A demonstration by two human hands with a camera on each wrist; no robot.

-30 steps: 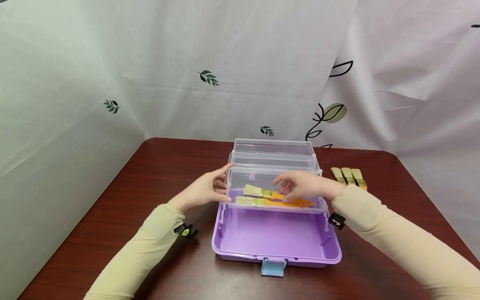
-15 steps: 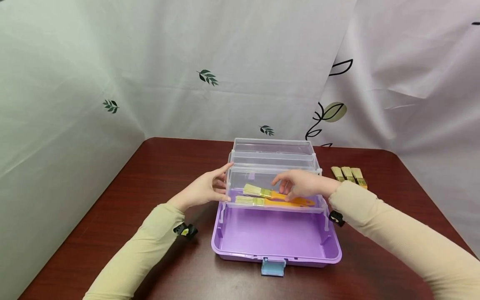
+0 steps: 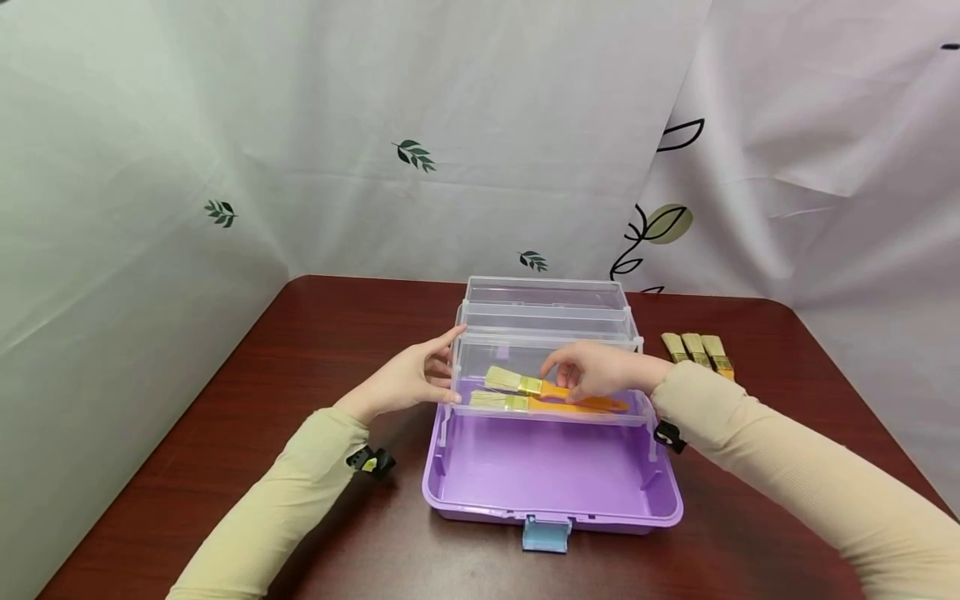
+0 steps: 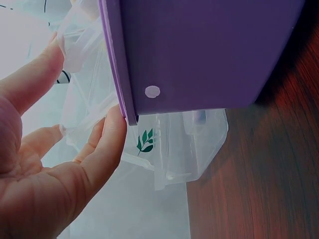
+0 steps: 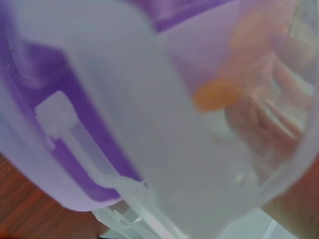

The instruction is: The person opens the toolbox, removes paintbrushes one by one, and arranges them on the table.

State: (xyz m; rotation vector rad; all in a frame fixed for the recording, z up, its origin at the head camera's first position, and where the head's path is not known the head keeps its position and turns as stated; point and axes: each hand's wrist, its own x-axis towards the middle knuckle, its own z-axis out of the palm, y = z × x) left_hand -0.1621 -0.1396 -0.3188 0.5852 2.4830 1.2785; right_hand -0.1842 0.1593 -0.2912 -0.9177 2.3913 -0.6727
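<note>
The box (image 3: 551, 483) is purple with a pale blue latch (image 3: 546, 535) and see-through, colourless trays (image 3: 551, 419); the paintbrushes (image 3: 529, 386) carry cream bristles, gold-toned ferrules and bright orange handles. Dark reddish-brown with wood-grain streaks, the table (image 3: 322, 333) sets off cream sleeves (image 3: 300, 492) and black wrist straps (image 3: 371, 462) marked with yellow. The whitish-grey backdrop (image 3: 525, 83) bears dark green leaf sprigs, plus black-outlined leaves, one filled olive green.

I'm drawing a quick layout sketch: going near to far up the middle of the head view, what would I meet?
Blue latch → purple box floor → two brushes → leaf-printed backdrop.
</note>
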